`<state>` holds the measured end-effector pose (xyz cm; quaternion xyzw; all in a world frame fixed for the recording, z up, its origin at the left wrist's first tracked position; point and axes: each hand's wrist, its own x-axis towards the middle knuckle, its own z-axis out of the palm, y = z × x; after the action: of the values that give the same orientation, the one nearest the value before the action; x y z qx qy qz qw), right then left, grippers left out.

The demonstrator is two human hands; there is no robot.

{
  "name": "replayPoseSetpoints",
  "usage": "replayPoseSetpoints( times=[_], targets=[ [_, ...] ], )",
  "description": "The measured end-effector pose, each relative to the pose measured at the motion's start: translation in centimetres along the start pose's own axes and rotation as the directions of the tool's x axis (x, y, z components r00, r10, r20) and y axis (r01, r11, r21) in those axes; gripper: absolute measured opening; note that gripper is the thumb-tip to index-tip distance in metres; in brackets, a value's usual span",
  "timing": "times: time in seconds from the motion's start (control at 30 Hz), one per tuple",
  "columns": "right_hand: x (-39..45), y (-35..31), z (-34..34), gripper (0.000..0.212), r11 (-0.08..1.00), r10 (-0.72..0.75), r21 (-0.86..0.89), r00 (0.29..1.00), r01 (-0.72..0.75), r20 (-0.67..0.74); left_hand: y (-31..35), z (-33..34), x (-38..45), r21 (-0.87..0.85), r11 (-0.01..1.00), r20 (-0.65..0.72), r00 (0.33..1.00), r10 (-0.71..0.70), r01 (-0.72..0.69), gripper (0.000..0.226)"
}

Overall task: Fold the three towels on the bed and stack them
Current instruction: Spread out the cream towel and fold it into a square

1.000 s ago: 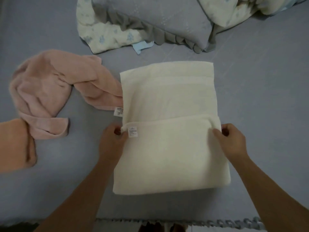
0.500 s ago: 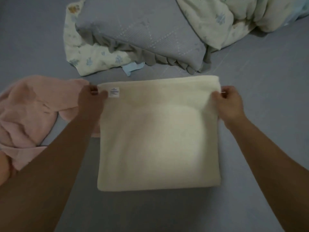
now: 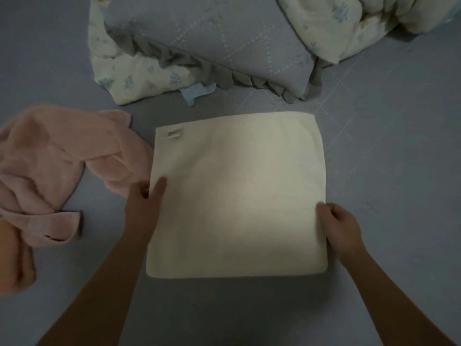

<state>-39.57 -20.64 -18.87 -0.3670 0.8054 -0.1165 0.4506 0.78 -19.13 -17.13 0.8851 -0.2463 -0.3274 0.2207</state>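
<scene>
Progress: approx. one towel of three part-folded, none stacked. Cream towel lies flat as a squarish, layered panel on the grey-blue bed sheet, centre of view, small white label near its far left corner. Looks folded at least once, edges fairly even; prob. needs one more fold to reach a compact size, but that's a judgement.

Left hand sits at the towel's left edge, about mid-height: fingers extended, one fingertip lying on the cream surface, rest of hand off on the sheet. Reads as relaxed/flat, pressing or smoothing, not gripping. Right hand is at the right edge, lower half: fingers curled with thumb on top, appears to pinch the edge layers. Can't tell how many layers it has.

Pink towel is w/o any fold, crumpled in a heap left of the cream one, its near lobe just beside the left hand and touching or nearly touching the cream towel's left edge. Third towel, orange/peach, only partly in frame at far left, blurred; looks bunched, state otherwise unclear.

Behind, a grey ruffled pillow and floral quilt sit well apart from the work area.

Left to do, by my read: finish cream towel, fold pink, fold orange, then stack all three. No stack spot started yet.
</scene>
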Motion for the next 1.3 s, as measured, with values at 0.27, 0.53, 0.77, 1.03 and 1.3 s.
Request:
replayPoseSetpoints(
  times=[0.27, 0.53, 0.77, 1.03, 1.3],
  targets=[
    [-5.6, 5.7, -1.8, 0.008, 0.997, -0.070, -0.015, 0.986, 0.073, 0.153, -9.4, -0.5, -9.3, -0.023, 0.994, 0.145, 0.984, -0.103, 0.107, 0.026],
    [-9.4, 13.5, -5.3, 0.013, 0.959, 0.031, -0.282, 0.985, 0.019, 0.172, -15.1, -0.1, -17.2, 0.094, 0.984, 0.455, 0.872, -0.180, 0.155, 0.019],
    [-8.0, 10.9, -4.9, 0.021, 0.986, 0.038, -0.165, 0.984, -0.009, 0.175, -10.7, 0.1, -13.7, -0.132, 0.971, 0.362, 0.921, -0.140, 0.200, 0.040],
    [1.0, -1.4, -3.0, 0.031, 0.990, -0.090, 0.113, 0.995, 0.085, 0.040, -1.3, 2.0, -4.3, -0.149, 0.985, 0.143, 0.984, 0.107, -0.086, 0.029],
    [1.7, -2.0, -5.1, 0.011, 0.949, -0.256, 0.142, 0.949, 0.283, -0.182, 2.5, 3.5, -3.6, -0.194, 0.947, -0.123, 0.964, 0.237, -0.258, 0.022]
  ],
)
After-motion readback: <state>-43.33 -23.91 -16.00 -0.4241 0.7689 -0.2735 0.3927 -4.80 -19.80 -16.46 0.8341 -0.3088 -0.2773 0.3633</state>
